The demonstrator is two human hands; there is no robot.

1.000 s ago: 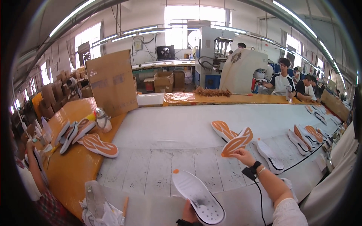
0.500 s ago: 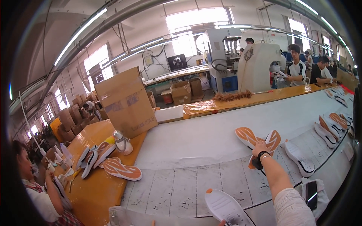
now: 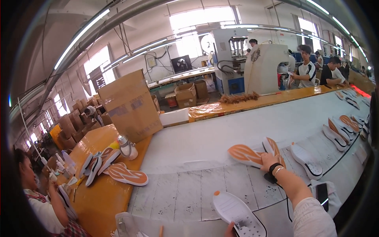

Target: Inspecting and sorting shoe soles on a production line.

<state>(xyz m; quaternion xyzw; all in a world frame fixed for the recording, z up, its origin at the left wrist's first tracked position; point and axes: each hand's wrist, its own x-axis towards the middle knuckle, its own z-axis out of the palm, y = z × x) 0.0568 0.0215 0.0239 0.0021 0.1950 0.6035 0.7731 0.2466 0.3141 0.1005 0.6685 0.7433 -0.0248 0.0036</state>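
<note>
My right hand (image 3: 270, 161) is closed on a shoe sole (image 3: 245, 154) with an orange and white underside, just above the long worktable. A second orange-bottomed sole (image 3: 271, 145) stands tilted behind my fingers; whether I grip it too is hard to see. A dark band and a bracelet circle my right wrist. At the lower edge, my left hand (image 3: 229, 230) grips the side of a white sole (image 3: 237, 211) lying inner side up, with an orange patch at its tip. Only part of that hand shows. Another white sole (image 3: 306, 161) lies to the right of my right hand.
More soles (image 3: 339, 128) line the table's right side. A phone (image 3: 322, 196) on white cloth lies by my right forearm. To the left, an orange-covered table (image 3: 94, 193) bears soles (image 3: 127, 174), a metal-topped bottle (image 3: 127, 147) and a cardboard box (image 3: 128, 106). A person (image 3: 39, 197) sits there; others work behind.
My right hand has come left and nearer with the orange-bottomed soles, which have turned. More of my left hand shows at the white sole, which has shifted slightly up and left.
</note>
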